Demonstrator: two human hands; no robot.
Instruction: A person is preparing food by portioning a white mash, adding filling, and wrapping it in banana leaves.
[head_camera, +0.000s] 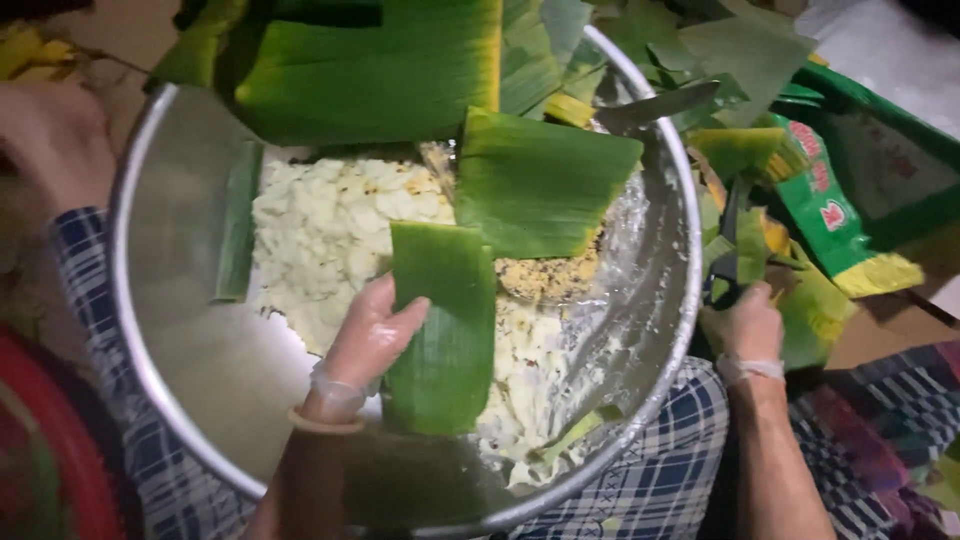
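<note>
Basin (170, 180) of white mash (330, 230), leaf strips (440, 330)

You're in a home food-prep corner: big metal basin (150, 200) of rice filling, banana leaves (370, 70) heaped all round.

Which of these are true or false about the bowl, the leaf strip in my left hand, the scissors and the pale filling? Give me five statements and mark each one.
1. The left hand holds a green leaf strip over the metal bowl. True.
2. The right hand is inside the bowl. False: it is outside the rim, at the dark scissors.
3. The bowl holds pale crumbly filling. True.
4. The bowl is red plastic. False: it is shiny metal.
5. Both hands wear clear thin gloves. True.
</note>
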